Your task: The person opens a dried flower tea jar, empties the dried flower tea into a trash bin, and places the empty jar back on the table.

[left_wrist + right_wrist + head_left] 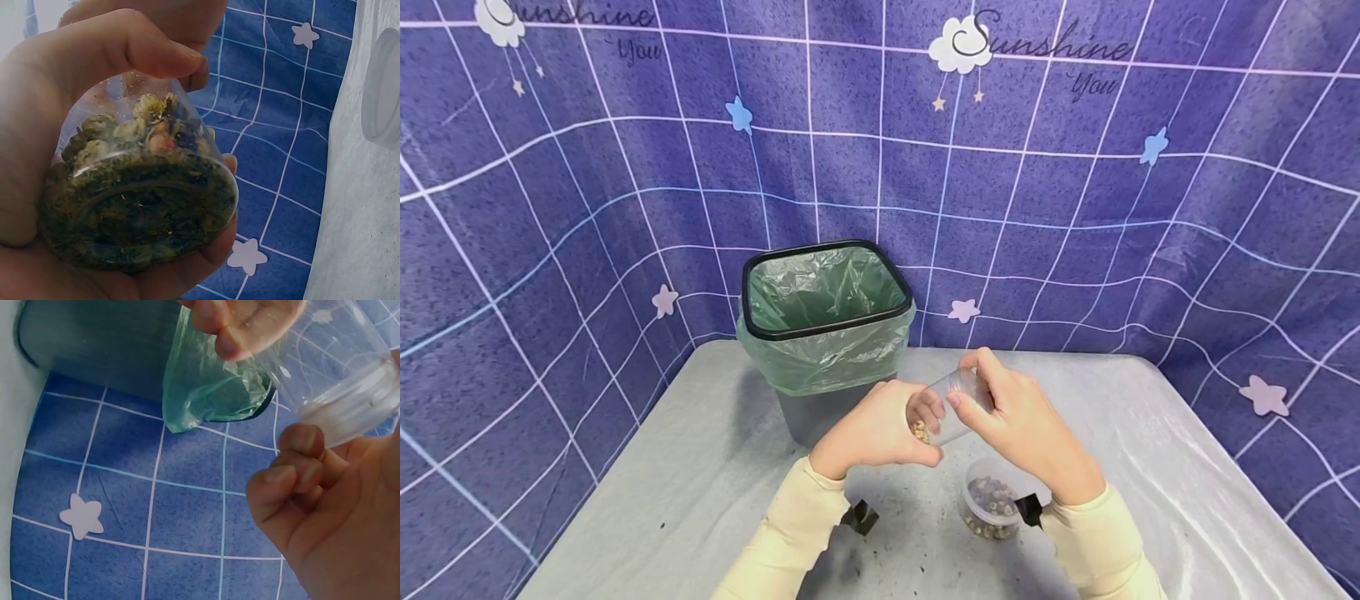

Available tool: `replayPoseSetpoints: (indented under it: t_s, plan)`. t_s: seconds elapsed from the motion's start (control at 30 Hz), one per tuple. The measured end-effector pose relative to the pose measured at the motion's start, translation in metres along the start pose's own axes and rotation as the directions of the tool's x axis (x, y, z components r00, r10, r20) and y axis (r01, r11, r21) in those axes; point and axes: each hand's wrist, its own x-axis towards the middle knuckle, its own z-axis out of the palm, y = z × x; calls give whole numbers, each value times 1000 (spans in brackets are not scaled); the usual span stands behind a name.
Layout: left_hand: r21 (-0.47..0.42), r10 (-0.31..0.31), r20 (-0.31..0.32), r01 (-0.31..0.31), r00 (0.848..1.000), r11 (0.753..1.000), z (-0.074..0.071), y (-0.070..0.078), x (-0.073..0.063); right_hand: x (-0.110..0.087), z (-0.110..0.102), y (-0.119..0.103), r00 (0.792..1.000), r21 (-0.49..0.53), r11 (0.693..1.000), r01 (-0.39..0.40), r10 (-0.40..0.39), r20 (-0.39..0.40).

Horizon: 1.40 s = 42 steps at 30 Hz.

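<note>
A clear plastic cup (pixel 953 421) is held tilted in the air between both hands, in front of the bin. My left hand (pixel 874 423) grips its lower left end, with the thumb and fingers curled round the side. Dried flower buds (pixel 119 134) and dark green bits fill that end in the left wrist view. The upper right end, clear and ridged in the right wrist view, is gripped by my right hand (pixel 1028 423) with bent fingers and thumb. Whether that end is capped, I cannot tell. Below the right hand, a round clear tub (pixel 987 504) with more dried buds stands on the table.
A grey bin (pixel 801 412) with a black rim and a green liner bag (pixel 835 367) stands at the back left of the pale-covered table (pixel 700 500). A purple gridded curtain (pixel 1075 200) hangs behind and at both sides. Small dark crumbs lie near the tub.
</note>
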Motion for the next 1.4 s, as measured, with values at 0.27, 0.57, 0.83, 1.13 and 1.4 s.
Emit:
replayPoseSetpoints:
  t_s: [0.27, 0.57, 0.83, 1.13, 1.4]
  plan:
    - [29, -10, -18, 11, 1000, 1000, 0, 0, 0, 0, -3, -1, 999, 8, 1000, -26, 25, 46]
    - [-5, 2, 7, -2, 1000, 1000, -3, -2, -1, 0, -5, 0, 993, 102, 995, -8, -4, 115]
    - [-8, -10, 30, 10, 1000, 1000, -5, -4, -1, -2, -10, -1, 983, 138, 990, -3, -22, 182]
    - [-112, 3, 85, 6, 996, 994, -9, -7, -1, -3, -17, -2, 968, 229, 971, 73, -124, 216]
    - [-73, 0, 74, 5, 997, 997, -9, -6, -1, -1, -17, -3, 962, 265, 955, 131, -188, 200]
